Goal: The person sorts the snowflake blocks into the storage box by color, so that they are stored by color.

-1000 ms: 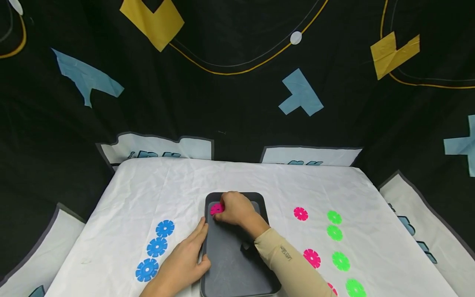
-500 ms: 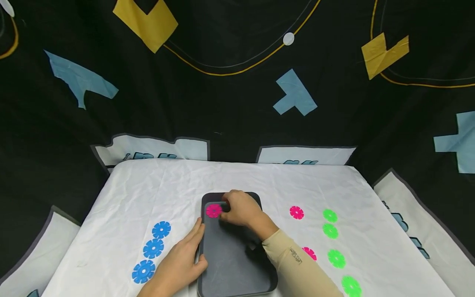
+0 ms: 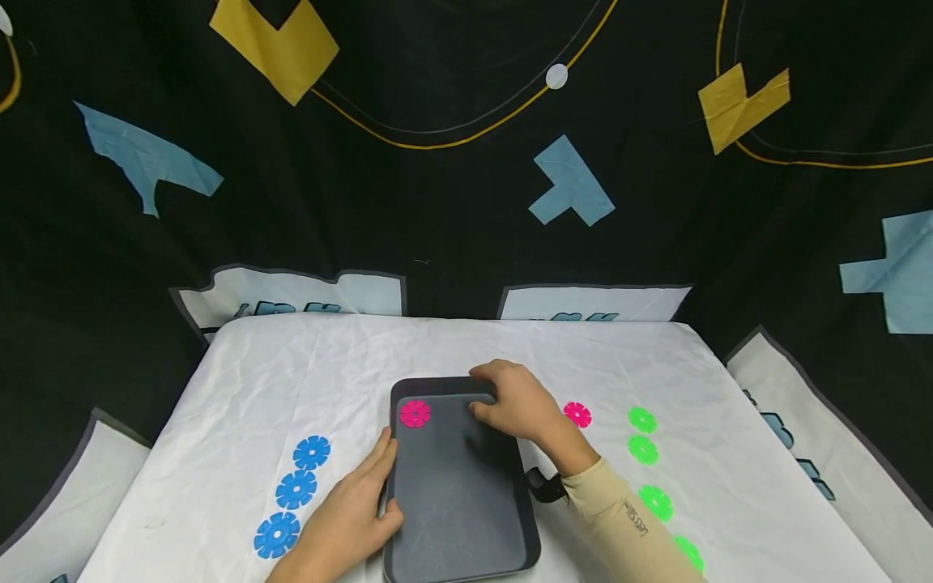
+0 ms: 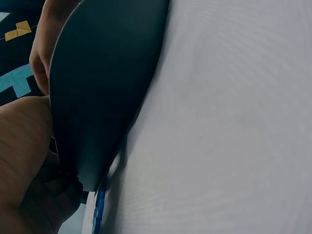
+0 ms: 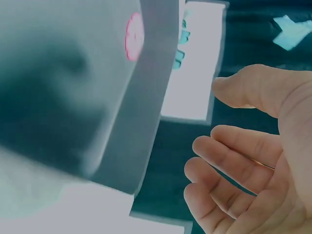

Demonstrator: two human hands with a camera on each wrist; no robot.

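A dark grey rectangular tray lies on the white-covered table. In its back left corner sits a pink notched plastic disc, also visible inside the tray wall in the right wrist view. My left hand rests along the tray's left side, fingers fairly straight and the thumb by the rim. Over the back right corner hovers my right hand, its fingers spread from the thumb and holding nothing. The right wrist view shows this hand with bare, loosely bent fingers beside the tray wall.
Blue notched discs form a line left of the tray. Several green discs lie in a column at the right, and a pink disc shows near the right wrist. A black cloth backdrop hangs behind the table.
My right hand has let go of the pink disc in the tray's back left corner and moved right to the back right corner. The left hand stays at the tray's side.
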